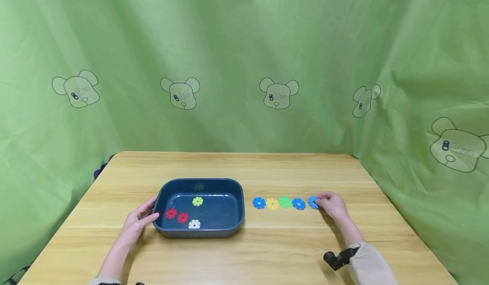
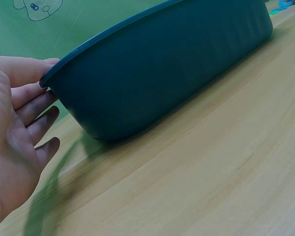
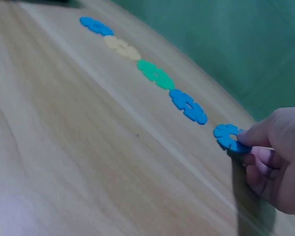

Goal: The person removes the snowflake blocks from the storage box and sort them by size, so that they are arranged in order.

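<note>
My left hand (image 1: pixel 134 222) grips the left rim of a dark blue plastic basin (image 1: pixel 198 233), thumb over the edge and fingers beneath it. Inside the basin lie two red snowflake discs, a yellow-green disc (image 1: pixel 197 201) and a white disc (image 1: pixel 194 224). To the right, my right hand (image 1: pixel 333 205) pinches a blue snowflake disc (image 3: pixel 227 136) between thumb and fingers, close over the table. It is at the right end of a row: a blue disc (image 1: pixel 259 203), a yellow disc (image 1: pixel 272 203), a green disc (image 1: pixel 285 202) and another blue disc (image 1: pixel 299 204).
Everything stands on a wood-grain table (image 1: pixel 282 251). A green curtain (image 1: pixel 229 124) with bear-head prints hangs behind the table and along both sides. A black strap with a knob (image 1: pixel 338 259) is on the right wrist.
</note>
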`<state>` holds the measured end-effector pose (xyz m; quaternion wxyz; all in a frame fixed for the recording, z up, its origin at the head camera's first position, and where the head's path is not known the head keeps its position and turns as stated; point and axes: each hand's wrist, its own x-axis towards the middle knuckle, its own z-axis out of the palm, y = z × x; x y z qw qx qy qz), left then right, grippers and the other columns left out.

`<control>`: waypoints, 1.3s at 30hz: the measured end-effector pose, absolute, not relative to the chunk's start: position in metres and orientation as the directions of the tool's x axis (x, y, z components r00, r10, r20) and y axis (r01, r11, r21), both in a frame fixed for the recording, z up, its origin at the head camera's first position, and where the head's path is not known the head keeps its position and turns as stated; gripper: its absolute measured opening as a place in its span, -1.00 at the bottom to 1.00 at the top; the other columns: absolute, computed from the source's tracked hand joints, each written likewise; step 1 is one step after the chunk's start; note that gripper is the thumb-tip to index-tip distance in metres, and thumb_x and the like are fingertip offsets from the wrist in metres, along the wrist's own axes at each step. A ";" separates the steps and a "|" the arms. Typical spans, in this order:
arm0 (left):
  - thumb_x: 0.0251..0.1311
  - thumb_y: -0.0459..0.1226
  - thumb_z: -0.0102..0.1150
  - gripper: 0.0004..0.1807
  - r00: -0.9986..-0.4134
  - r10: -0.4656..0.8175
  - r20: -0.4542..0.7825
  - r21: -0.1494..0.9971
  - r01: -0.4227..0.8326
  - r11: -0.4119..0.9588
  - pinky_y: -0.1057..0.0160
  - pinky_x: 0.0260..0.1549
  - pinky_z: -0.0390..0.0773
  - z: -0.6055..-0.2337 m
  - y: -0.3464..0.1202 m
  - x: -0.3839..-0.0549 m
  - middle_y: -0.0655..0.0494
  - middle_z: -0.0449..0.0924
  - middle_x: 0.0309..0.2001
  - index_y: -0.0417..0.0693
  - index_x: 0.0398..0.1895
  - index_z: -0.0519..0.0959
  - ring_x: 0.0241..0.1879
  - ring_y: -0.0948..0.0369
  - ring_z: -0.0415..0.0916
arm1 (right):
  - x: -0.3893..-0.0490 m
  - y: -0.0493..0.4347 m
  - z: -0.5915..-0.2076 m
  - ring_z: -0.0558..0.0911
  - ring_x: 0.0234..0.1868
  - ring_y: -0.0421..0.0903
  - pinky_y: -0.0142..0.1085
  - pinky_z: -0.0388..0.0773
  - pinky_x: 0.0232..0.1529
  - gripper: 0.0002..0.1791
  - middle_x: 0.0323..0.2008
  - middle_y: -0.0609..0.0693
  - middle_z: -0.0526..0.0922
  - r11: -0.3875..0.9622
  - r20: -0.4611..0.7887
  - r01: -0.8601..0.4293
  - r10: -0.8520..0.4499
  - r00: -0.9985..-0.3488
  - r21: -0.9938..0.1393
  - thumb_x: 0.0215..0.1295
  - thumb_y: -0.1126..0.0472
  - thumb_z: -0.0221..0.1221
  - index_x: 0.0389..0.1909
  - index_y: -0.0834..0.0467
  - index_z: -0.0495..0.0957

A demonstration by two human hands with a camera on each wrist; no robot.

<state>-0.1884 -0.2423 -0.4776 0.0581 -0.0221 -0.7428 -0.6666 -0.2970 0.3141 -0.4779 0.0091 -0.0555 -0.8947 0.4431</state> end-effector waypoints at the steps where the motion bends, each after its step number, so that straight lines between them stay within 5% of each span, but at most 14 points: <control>1: 0.18 -0.40 0.10 -0.38 -0.992 -0.043 0.120 0.988 0.115 0.107 0.59 -0.06 0.32 -0.478 -0.242 -0.188 0.26 0.35 0.13 -0.42 0.30 0.19 -0.02 0.60 0.34 | -0.297 0.314 -0.479 0.52 -0.42 -0.10 -0.34 0.50 -0.50 -0.71 -0.31 0.24 0.57 0.620 -0.026 0.091 0.113 -0.993 -0.779 0.18 0.33 0.13 -0.14 0.47 0.46; 4: 0.18 -0.40 0.10 -0.38 -0.991 -0.043 0.125 0.988 0.120 0.100 0.59 -0.06 0.32 -0.479 -0.243 -0.188 0.30 0.36 0.11 -0.43 0.29 0.18 -0.02 0.60 0.34 | -0.299 0.315 -0.480 0.52 -0.38 -0.03 -0.33 0.48 -0.48 -0.72 -0.28 0.27 0.57 0.680 0.002 0.076 0.114 -0.994 -0.730 0.18 0.31 0.13 -0.17 0.45 0.49; 11: 0.21 -0.39 0.07 -0.39 -0.994 -0.039 0.098 0.988 0.092 0.127 0.60 -0.05 0.29 -0.477 -0.243 -0.189 -0.28 0.12 0.31 -0.38 0.31 0.18 -0.03 0.64 0.30 | -0.300 0.312 -0.480 0.49 -0.12 0.23 0.02 0.39 -0.12 -0.70 -0.17 0.33 0.56 0.756 0.022 0.062 0.101 -0.995 -0.652 0.21 0.24 0.13 -0.15 0.41 0.52; 16: 0.21 -0.39 0.08 -0.39 -0.994 -0.039 0.098 0.988 0.093 0.123 0.61 -0.06 0.30 -0.477 -0.243 -0.190 -0.31 0.12 0.31 -0.38 0.31 0.18 -0.03 0.64 0.30 | -0.301 0.311 -0.481 0.47 -0.09 0.26 0.08 0.33 -0.07 -0.70 -0.15 0.33 0.56 0.766 0.024 0.068 0.109 -0.994 -0.639 0.22 0.21 0.13 -0.16 0.38 0.53; 26: 0.21 -0.39 0.08 -0.40 -0.994 -0.046 0.097 0.989 0.091 0.120 0.59 -0.06 0.31 -0.476 -0.243 -0.190 -0.30 0.15 0.30 -0.37 0.31 0.20 -0.02 0.60 0.32 | -0.302 0.311 -0.483 0.49 -0.11 0.22 0.03 0.36 -0.10 -0.72 -0.17 0.28 0.57 0.760 0.032 0.071 0.119 -0.992 -0.646 0.22 0.20 0.14 -0.18 0.34 0.54; 33: 0.22 -0.40 0.07 -0.40 -0.994 -0.041 0.097 0.988 0.092 0.123 0.60 -0.06 0.30 -0.477 -0.243 -0.190 -0.31 0.14 0.30 -0.38 0.31 0.19 -0.03 0.62 0.31 | -0.300 0.315 -0.478 0.53 -0.26 0.07 -0.30 0.47 -0.38 -0.71 -0.24 0.26 0.57 0.694 0.021 0.056 0.102 -0.995 -0.718 0.22 0.25 0.15 -0.15 0.41 0.51; 39: 0.23 -0.37 0.07 -0.40 -0.995 -0.041 0.087 0.988 0.081 0.133 0.61 -0.06 0.28 -0.477 -0.244 -0.190 -0.26 0.15 0.31 -0.35 0.32 0.18 -0.03 0.64 0.30 | -0.296 0.312 -0.470 0.56 -0.31 -0.01 -0.33 0.53 -0.38 -0.64 -0.22 0.27 0.57 0.644 -0.005 0.045 0.064 -0.998 -0.764 0.23 0.25 0.15 -0.07 0.46 0.46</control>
